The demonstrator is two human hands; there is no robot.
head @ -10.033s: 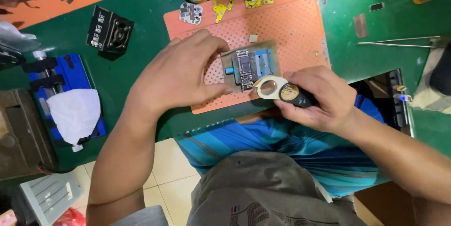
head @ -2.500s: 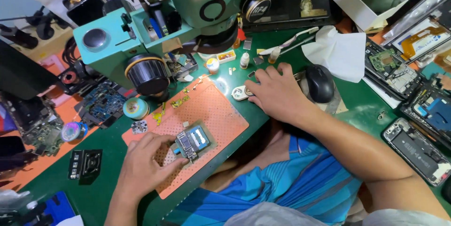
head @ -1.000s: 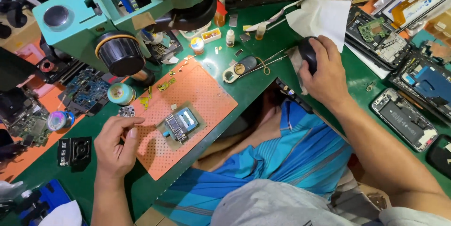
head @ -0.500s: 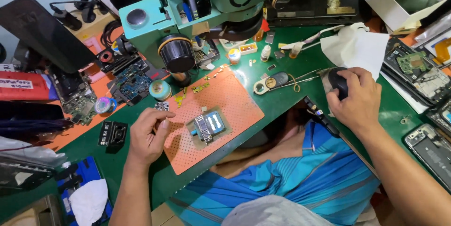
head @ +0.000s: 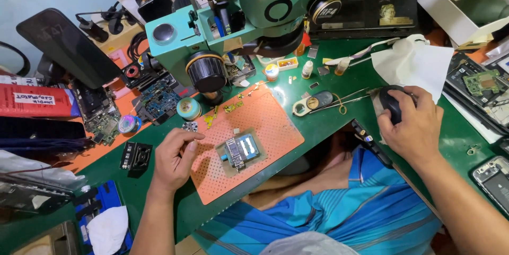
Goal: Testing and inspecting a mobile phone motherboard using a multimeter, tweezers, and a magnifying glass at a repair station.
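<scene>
So your right hand (head: 416, 128) is draped over the black computer mouse (head: 391, 104) on the far right of the green worktop (head: 328, 128), fingers curled round it in a loose grip, palm resting so the wrist can stay put. Your left hand (head: 172, 159) sits on the left edge of the orange perforated mat (head: 265, 122), fingers bunched and holding nothing that I can make out, probably parked there to steady the mat. The circuit board in its small holder (head: 239, 151) lies mid-mat, just right of that hand and not touched, roughly under the teal microscope (head: 254, 16) so it stays in view of the lens. Tweezers (head: 339, 98) and a white tissue (head: 416, 67) wait near the mouse, within easy reach.
</scene>
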